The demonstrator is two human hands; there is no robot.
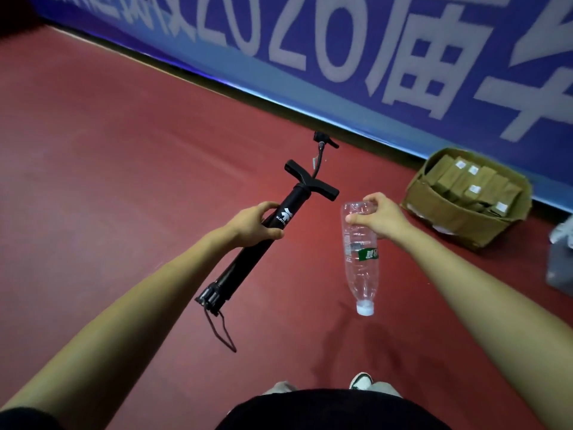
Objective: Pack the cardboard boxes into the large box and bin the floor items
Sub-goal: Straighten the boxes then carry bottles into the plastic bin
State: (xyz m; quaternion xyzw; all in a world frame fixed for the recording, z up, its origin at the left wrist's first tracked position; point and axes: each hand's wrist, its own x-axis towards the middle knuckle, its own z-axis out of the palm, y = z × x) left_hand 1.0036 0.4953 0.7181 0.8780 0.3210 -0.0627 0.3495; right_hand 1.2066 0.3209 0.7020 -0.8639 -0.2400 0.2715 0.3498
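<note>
Both hands full above the matte red floor [124, 150].
At centre frame, the left hand [257, 223] grips the smooth black tube of a T-handled air pump [245, 265]. The right hand [383, 217] pinches the base of a ribbed, clear plastic bottle [361, 259] hanging cap-down. At right, the open brown large box [459, 221] holds tightly packed small cardboard boxes [465, 181].

You've got a dull red floor [108, 144] running up to a blue banner wall [483, 32] with big white characters [297, 35] including 2026, a paler blue band [310, 99] along its foot, dim light, darkest top-left.
</note>
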